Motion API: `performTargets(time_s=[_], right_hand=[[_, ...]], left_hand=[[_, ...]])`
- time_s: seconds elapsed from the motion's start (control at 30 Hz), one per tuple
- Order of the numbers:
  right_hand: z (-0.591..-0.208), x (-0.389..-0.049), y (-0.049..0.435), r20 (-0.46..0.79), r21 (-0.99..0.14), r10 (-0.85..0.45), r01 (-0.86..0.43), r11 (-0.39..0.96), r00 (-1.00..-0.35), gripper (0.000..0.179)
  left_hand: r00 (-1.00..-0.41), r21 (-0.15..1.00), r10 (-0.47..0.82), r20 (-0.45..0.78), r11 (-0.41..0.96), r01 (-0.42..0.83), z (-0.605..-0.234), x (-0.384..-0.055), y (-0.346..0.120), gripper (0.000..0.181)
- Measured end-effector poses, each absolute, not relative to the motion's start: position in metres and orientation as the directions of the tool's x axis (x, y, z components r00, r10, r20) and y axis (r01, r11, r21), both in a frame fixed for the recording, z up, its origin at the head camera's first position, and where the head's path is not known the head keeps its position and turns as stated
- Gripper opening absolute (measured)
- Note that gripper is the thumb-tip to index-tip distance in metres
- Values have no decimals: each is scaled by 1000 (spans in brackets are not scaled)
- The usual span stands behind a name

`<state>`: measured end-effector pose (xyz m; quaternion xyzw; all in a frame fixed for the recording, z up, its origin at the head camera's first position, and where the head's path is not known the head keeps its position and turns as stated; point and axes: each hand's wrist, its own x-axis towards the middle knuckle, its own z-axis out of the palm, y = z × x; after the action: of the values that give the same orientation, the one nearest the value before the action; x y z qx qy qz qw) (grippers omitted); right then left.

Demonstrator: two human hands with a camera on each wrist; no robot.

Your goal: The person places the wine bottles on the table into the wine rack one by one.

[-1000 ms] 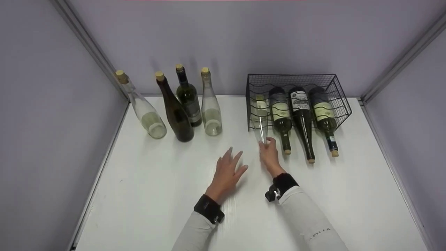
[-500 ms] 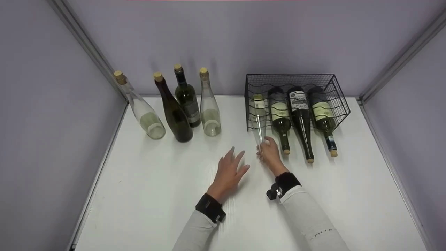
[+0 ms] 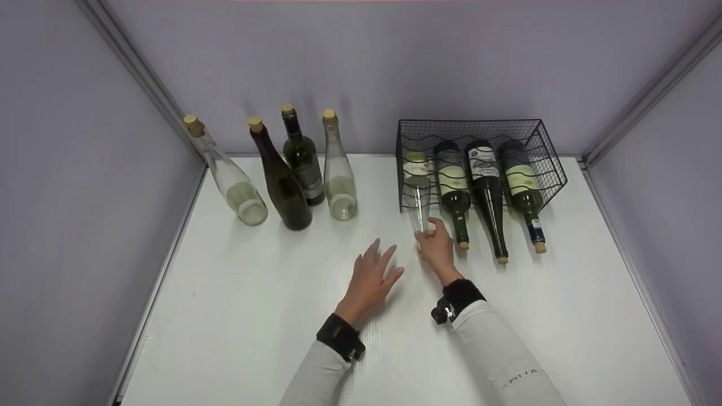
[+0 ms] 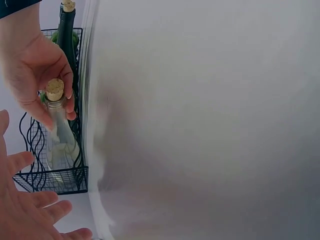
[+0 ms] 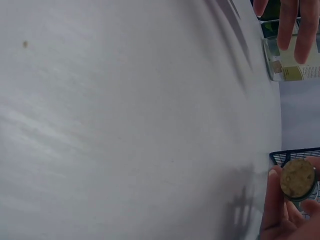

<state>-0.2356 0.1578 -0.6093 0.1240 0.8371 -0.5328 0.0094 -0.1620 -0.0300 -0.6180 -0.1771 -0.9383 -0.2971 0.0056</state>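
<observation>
A clear glass bottle [image 3: 418, 194] lies in the leftmost place of a black wire wine rack [image 3: 400, 169], base to the back and neck toward me. My right hand [image 3: 437, 245] holds it by the neck, thumb and fingers around the glass just behind the cork [image 4: 55, 90]. In the right wrist view the cork end [image 5: 297, 178] faces the camera between the fingers. To the left, my left hand [image 3: 369, 282] hovers over the white table with fingers spread, holding nothing. A dark bottle with a cream label [image 3: 454, 180] lies right beside the clear one.
Farther right in the rack lie a white-labelled dark bottle [image 3: 488, 166] and a green one [image 3: 524, 180], corked necks jutting over the front. Several corked bottles stand at the back left, the nearest a clear bottle [image 3: 341, 189]. Walls enclose the table [image 3: 242, 321] at back and sides.
My right hand's fingers have shifted their hold on the clear bottle's neck. The bottle's base end has moved slightly left, and its label shows more broadly. My left hand has barely moved.
</observation>
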Motion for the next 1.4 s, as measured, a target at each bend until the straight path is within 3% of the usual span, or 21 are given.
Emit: performTargets(time_s=[0.47, 0.73, 1.4], right_hand=[[-611, -236, 154, 20, -740, 209, 126, 661, -978, 55], [-610, -237, 148, 58, -675, 208, 116, 729, -976, 57], [-604, -236, 154, -60, -677, 146, 148, 721, -988, 60]], left_hand=[[-931, 570, 338, 137, 742, 353, -621, -161, -31, 63], [-929, 554, 337, 151, 750, 362, -622, -162, -31, 62], [-944, 582, 304, 125, 749, 318, -622, -162, -43, 63]])
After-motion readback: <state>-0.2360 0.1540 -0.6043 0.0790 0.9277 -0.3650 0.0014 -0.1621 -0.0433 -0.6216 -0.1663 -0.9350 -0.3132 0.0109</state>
